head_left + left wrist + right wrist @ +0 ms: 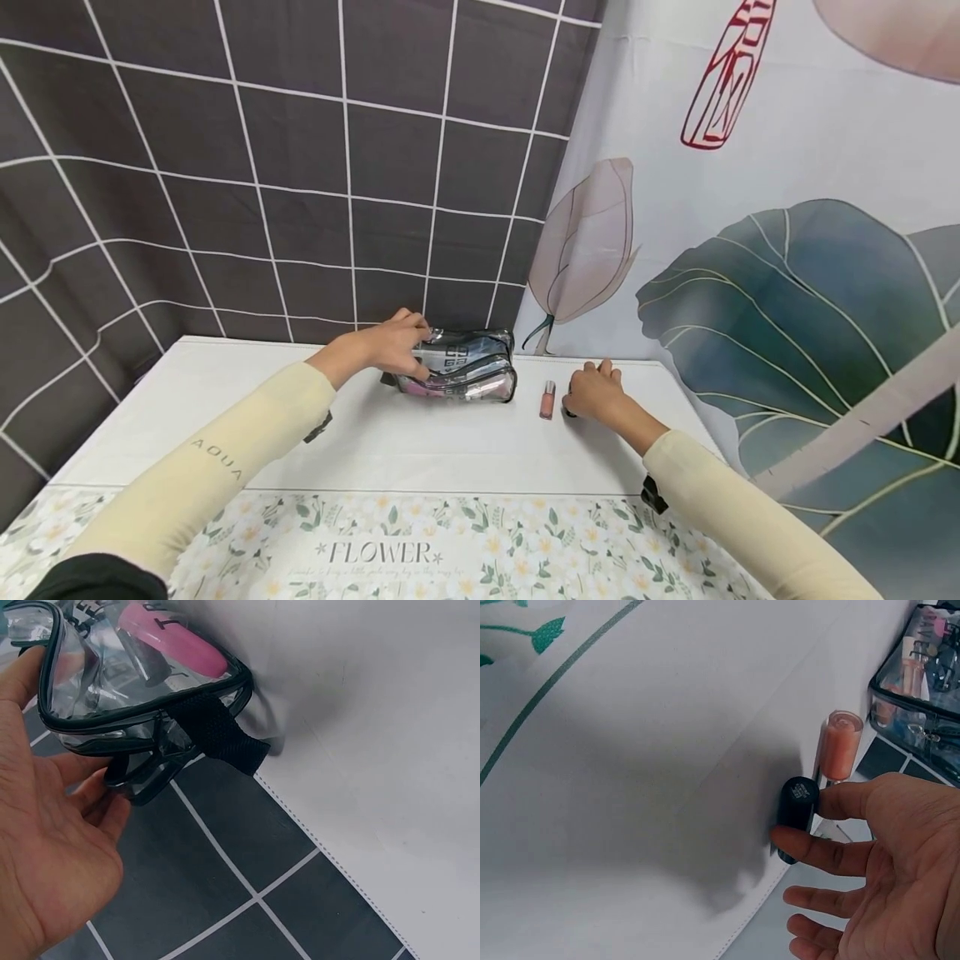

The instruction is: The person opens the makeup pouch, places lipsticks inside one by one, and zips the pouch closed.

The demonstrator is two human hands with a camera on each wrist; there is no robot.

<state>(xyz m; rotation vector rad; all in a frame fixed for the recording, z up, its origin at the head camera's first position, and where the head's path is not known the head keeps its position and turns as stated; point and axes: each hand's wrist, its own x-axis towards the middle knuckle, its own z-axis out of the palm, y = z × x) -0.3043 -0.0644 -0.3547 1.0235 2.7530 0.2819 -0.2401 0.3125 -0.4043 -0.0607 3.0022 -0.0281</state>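
A clear pouch with black piping (468, 367) stands at the back of the white table and has makeup items inside. My left hand (390, 343) grips its left end, thumb at the front and fingers behind. The left wrist view shows the pouch's black strap (217, 731) and a pink item (172, 637) through the plastic. My right hand (596, 392) pinches a small black tube (796, 814) between thumb and index finger, the other fingers spread; its kind is unclear. Close to it stands a coral lip gloss tube (841, 746), also seen as the lip gloss (547, 401) in the head view.
The white table mat (450, 458) has a back edge against a dark grid-patterned cloth (300, 150). A flower-printed cloth (480, 533) covers the front. On the right hangs a curtain with large leaves (787, 275).
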